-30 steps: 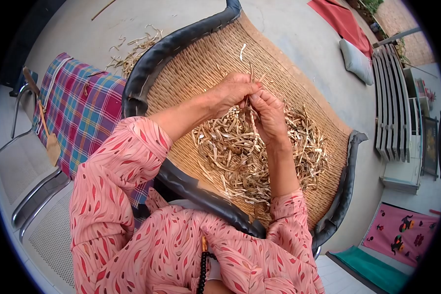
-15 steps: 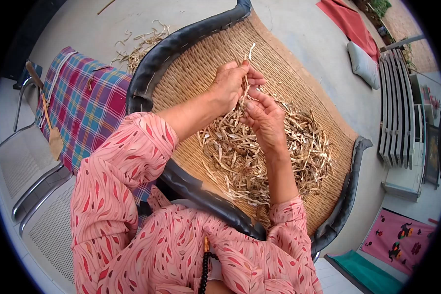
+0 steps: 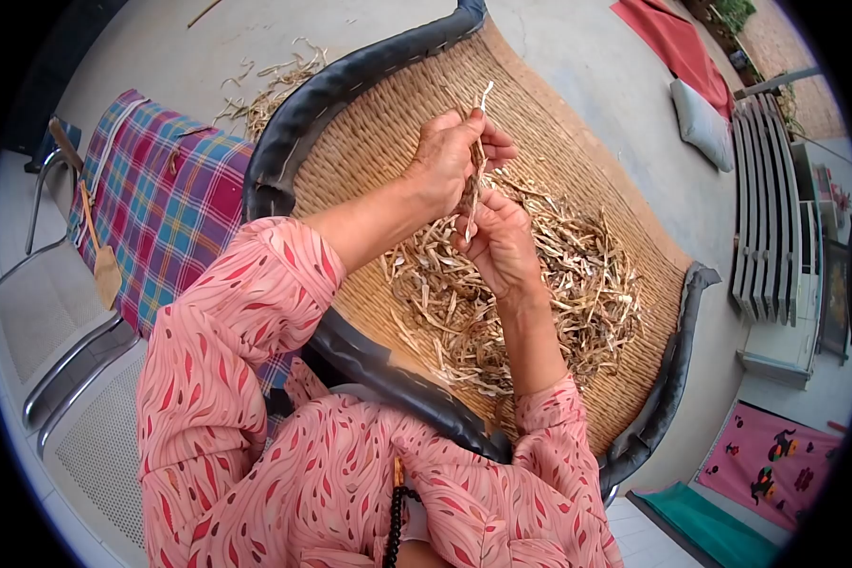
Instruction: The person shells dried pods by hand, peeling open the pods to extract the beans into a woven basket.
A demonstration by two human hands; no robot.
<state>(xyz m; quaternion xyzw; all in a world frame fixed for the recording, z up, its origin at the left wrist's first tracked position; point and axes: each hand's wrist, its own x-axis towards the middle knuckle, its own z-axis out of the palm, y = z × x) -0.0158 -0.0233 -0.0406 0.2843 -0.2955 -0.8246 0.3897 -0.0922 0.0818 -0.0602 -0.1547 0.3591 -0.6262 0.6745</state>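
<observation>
Gripping a few slender, dry, pale-brown pods (image 3: 479, 159) in the L hand (image 3: 442, 163), w/ thumb and forefinger closed near the top and outer fingers partly spread to the side. Pinching the lower end of same in the R hand (image 3: 505, 244), thumb against curled fingers, just below the L hand. Held roughly lengthwise btwn both, above a large tan woven tray (image 3: 388, 118) w/ a thick black wrapped rim (image 3: 276, 142). Exact no. of pods in grip: can't tell, partly hidden by fingers.

Directly below and beside the R hand, lying on the woven tray: a broad, loose heap of dry, curled tan-and-brown pods (image 3: 582, 284). Beyond the rim, on the pale grey floor (image 3: 180, 57): a smaller scatter of similar dry strips (image 3: 279, 90). Off to the L: a blue-and-magenta plaid cloth (image 3: 189, 194).

Poss. trouble, judging from here: losing a thin pod from the L grip, b/c of uneven lengths bunched together and only a light-looking pinch at the bottom. Could also snap or split brittle pods too suddenly if pulling or twisting hard, flinging bits past the rim to the floor. Could mix held pieces back into the heap if dropped, b/c of near-identical colour and shape.
</observation>
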